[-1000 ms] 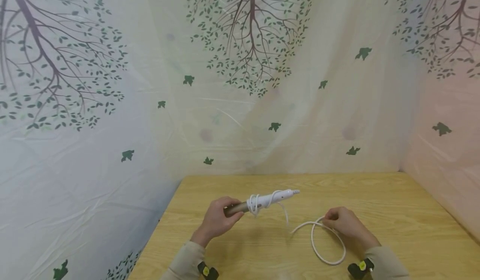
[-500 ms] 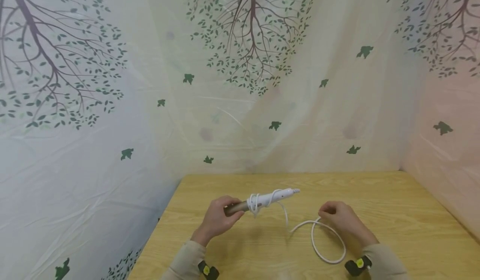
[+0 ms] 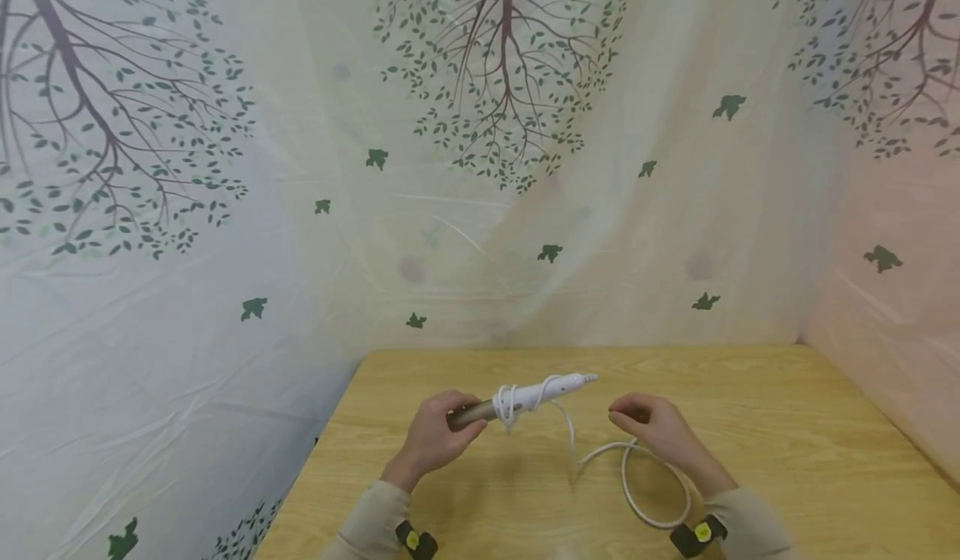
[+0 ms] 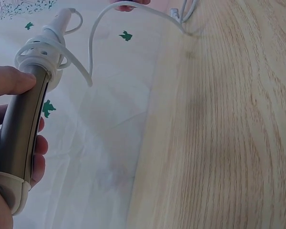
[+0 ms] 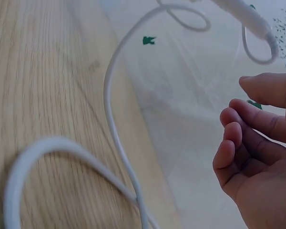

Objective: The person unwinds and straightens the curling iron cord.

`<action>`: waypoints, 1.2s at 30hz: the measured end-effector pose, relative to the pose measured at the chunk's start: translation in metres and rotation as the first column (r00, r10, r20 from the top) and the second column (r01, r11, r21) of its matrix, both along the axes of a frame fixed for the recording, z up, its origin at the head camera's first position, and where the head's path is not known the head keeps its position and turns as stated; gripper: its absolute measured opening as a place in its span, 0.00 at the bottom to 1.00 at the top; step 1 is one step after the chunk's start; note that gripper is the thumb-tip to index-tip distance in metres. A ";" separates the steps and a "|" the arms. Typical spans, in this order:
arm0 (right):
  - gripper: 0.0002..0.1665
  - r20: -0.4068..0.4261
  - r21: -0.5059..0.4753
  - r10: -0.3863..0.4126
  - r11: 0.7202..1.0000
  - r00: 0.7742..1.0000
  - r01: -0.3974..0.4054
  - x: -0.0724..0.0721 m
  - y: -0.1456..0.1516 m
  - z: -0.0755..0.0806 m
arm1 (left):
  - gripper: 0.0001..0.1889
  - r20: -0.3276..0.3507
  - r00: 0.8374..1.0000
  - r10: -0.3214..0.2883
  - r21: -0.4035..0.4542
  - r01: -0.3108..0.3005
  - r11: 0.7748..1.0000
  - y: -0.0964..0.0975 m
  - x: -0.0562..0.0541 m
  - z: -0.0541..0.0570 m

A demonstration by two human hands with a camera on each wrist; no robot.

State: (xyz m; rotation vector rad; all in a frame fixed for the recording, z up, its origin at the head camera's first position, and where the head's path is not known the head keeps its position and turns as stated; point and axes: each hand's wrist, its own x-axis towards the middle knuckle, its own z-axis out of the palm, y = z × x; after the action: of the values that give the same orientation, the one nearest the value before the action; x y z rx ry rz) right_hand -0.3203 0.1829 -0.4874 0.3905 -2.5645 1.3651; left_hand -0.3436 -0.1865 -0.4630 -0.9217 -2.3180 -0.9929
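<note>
My left hand (image 3: 442, 437) grips a hair straightener (image 4: 20, 125) round its bronze-grey barrel, the thumb lying along the top. Its white handle (image 3: 558, 387) points away to the right, held above the table. White cord (image 3: 507, 408) is looped round the handle near the barrel. From there the cord hangs down, and a loose loop of cord (image 3: 658, 527) lies on the table at the right. My right hand (image 5: 260, 157) holds nothing. Its fingers are loosely bent, with a gap between thumb and forefinger, and it hovers right of the handle's tip, over the loose loop.
A wood-grain table (image 3: 810, 427) lies under both hands. Pale sheeting (image 3: 480, 285) printed with trees and green birds hangs along the back and both sides. A dark wrist strap (image 3: 699, 535) sits on the right sleeve, another strap (image 3: 416, 541) on the left.
My right hand has come off the cord and moved left and slightly up, towards the straightener's handle. The left hand and the straightener have barely moved.
</note>
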 end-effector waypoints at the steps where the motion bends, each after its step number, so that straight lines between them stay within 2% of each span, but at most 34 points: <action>1: 0.14 -0.003 -0.018 0.014 1.000 1.000 -0.014 0.001 -0.002 0.001 | 0.13 -0.006 1.000 0.002 -0.001 -0.002 1.000 0.000 0.000 0.000; 7: 0.13 -0.038 -0.036 0.080 0.996 0.996 -0.081 0.005 -0.016 0.007 | 0.13 -0.012 1.000 0.009 -0.004 -0.010 1.000 0.001 0.000 0.001; 19: 0.16 -0.061 -0.048 0.127 0.990 0.990 -0.130 0.005 -0.030 0.007 | 0.12 0.006 1.000 0.014 -0.005 -0.014 1.000 0.002 0.002 0.002; 36: 0.14 -0.038 -0.112 0.048 0.992 0.998 -0.052 0.000 -0.059 0.005 | 0.12 0.002 1.000 0.014 -0.001 -0.014 1.000 0.003 0.003 0.001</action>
State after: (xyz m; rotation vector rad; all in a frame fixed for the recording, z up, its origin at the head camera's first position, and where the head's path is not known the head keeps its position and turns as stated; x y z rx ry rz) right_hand -0.3207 0.1241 -0.4827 0.4582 -2.4513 1.4988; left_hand -0.3408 -0.1834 -0.4622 -0.9043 -2.3235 -0.9881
